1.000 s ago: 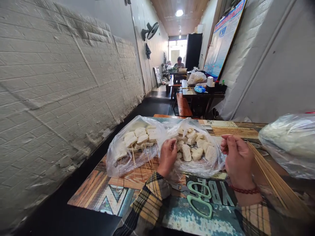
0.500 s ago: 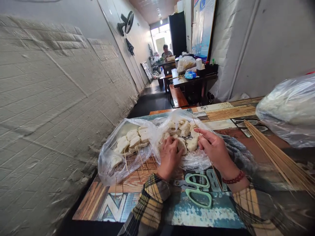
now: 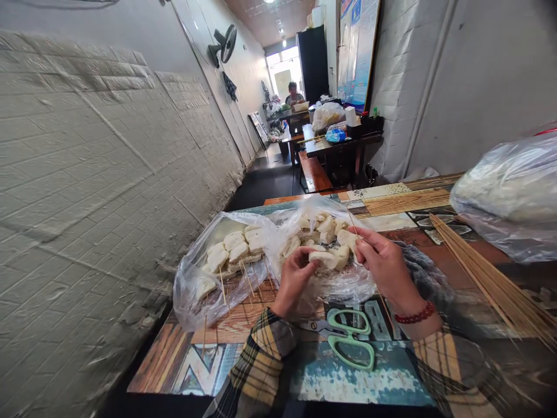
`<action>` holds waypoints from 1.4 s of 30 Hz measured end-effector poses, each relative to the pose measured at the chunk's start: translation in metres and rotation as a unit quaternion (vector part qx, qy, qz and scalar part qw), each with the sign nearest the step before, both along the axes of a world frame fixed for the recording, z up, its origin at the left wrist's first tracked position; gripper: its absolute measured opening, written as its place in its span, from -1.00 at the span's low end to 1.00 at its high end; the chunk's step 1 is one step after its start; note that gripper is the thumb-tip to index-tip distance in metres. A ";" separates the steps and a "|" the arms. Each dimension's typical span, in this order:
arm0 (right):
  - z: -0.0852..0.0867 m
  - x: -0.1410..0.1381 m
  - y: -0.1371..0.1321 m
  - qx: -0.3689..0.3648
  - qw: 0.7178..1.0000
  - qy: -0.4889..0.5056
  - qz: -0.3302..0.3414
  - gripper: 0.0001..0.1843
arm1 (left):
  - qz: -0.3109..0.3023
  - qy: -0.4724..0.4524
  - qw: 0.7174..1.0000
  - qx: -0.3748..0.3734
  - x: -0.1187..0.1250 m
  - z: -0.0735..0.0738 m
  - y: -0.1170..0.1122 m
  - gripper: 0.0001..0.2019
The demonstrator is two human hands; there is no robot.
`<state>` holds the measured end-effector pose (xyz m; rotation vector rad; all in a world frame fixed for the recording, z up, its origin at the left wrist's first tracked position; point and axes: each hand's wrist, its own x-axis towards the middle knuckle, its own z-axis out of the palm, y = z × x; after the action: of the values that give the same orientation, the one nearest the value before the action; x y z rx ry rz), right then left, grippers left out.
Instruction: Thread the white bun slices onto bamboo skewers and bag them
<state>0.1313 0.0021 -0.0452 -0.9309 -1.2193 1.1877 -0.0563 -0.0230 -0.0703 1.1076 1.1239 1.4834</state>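
Between the thumb and fingers of my left hand (image 3: 294,280) is a pale, flat bun-like slice (image 3: 322,259), raised over the open plastic bag. My right hand (image 3: 383,264) pinches a thin wooden skewer (image 3: 353,222), which points up and away from me. Several loose pale pieces (image 3: 328,230) lie in the clear bag (image 3: 348,287) beyond my hands. To the left, a second clear bag (image 3: 185,296) holds several skewered pieces (image 3: 235,244), their sticks pointing toward me. Green-handled scissors (image 3: 351,337) lie on the table below my hands.
A bundle of skewers (image 3: 483,267) lies on the patterned table (image 3: 383,371) at right, beside a full plastic bag (image 3: 509,197). The brick-patterned wall (image 3: 100,203) runs along the left. Farther back, a person (image 3: 293,96) sits behind another table (image 3: 324,145) with bags on it.
My left hand has lifted a pale slice from the pile in the bag. My right hand, with the skewer, has shifted slightly right.
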 end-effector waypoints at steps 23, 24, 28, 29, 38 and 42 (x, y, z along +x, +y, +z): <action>-0.013 -0.015 -0.025 0.059 0.977 -0.188 0.081 -0.65 | 0.061 -0.247 0.965 -0.071 -0.016 0.015 -0.003 -0.61; -0.013 -0.017 -0.027 0.068 0.972 -0.205 0.094 -0.64 | 0.062 -0.247 0.964 -0.070 -0.016 0.015 -0.004 -0.61; -0.014 -0.026 -0.034 0.135 0.944 -0.277 0.119 -0.54 | 0.060 -0.265 0.960 -0.064 -0.016 0.015 -0.005 -0.67; -0.014 -0.028 -0.036 0.150 0.938 -0.290 0.117 -0.52 | 0.059 -0.269 0.959 -0.065 -0.016 0.015 -0.005 -0.67; -0.022 -0.032 -0.039 0.213 0.913 -0.326 0.117 -0.51 | 0.082 -0.297 0.949 -0.064 -0.014 0.020 -0.006 -0.69; -0.026 -0.033 -0.039 0.211 0.912 -0.327 0.129 -0.50 | 0.089 -0.298 0.948 -0.060 -0.015 0.021 -0.007 -0.69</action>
<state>0.0985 -0.0372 -0.0715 -0.8741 -2.0978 0.7585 -0.0711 -0.0303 -0.0488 0.4221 0.8780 1.7075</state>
